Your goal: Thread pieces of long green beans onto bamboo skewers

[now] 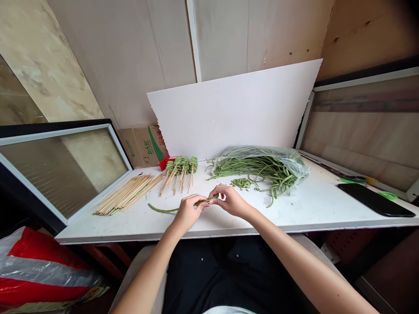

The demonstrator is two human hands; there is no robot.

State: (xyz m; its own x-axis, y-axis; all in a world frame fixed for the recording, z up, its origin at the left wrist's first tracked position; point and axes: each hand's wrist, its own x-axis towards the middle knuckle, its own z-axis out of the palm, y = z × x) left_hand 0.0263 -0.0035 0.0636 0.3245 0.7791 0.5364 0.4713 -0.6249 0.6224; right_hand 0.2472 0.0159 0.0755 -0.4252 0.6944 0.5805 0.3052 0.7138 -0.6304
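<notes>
A long green bean [163, 210] runs between both hands near the table's front edge, its free end curving out to the left. My left hand [190, 211] is closed round its middle stretch. With thumb and fingers, my right hand [227, 200] pinches the bean's other end, close to the left fingertips. Behind the hands lies a small heap of bean tips [241, 183]. Further back, a clear plastic bag [258, 151] spills many long beans [248, 166]. Finished-looking skewers of folded beans [181, 165] lie to the left of it, sticks pointing toward me.
Bare bamboo skewers [127, 194] are piled on the white table [196, 226] at left. A cardboard box [142, 146] stands behind. On the right lie a black phone [375, 199], scissors [348, 176] and a green ring-shaped item [388, 195]. Framed glass panels lean at both sides.
</notes>
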